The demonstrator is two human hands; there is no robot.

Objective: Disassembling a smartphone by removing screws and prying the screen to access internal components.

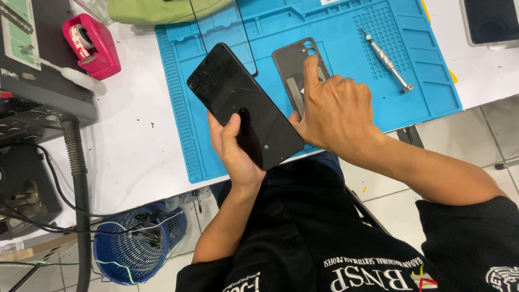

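Now, left hand [238,154] fingers grasping black phone [244,105], right hand [335,111] curled, forefinger pressing grey back cover [292,67] on blue mat [411,43]

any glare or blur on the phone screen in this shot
Head view: even, bright light, soft shadows; the phone in the left hand is sharp, its dark glass showing scratches and faint sheen, no strong glare; the right hand looks sharp too.

A black scratched phone [244,106] and grey back cover [294,67] above a blue ridged mat [421,92].
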